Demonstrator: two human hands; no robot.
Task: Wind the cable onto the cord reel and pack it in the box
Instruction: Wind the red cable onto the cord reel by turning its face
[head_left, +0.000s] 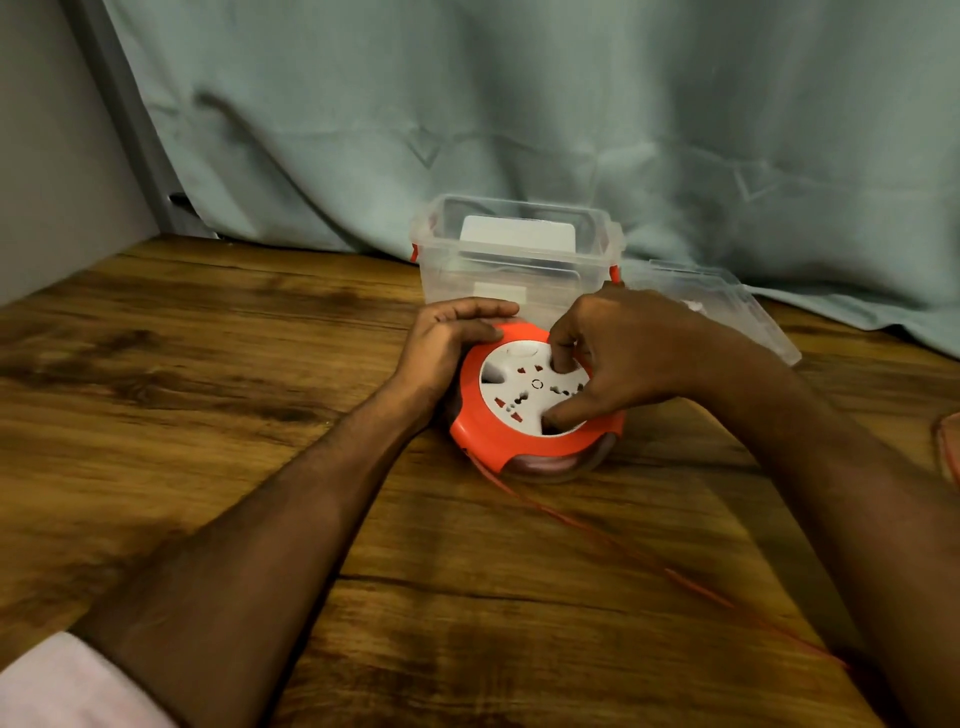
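Observation:
An orange cord reel (511, 441) with a white socket face lies flat on the wooden table (208, 389). My left hand (447, 348) grips its far-left rim, fingers curled over the edge. My right hand (618, 353) reaches over the white centre, with a fingertip and the thumb set into recesses of the face. A thin orange cable (613, 540) runs from the reel's front toward the lower right, blurred. Behind the reel stands an open clear plastic box (519, 260) with orange latches.
The box's clear lid (727, 306) lies to the right of the box. A grey-green curtain (519, 104) hangs along the back of the table. More orange cable (948, 447) shows at the right edge. A wall (47, 156) borders the left.

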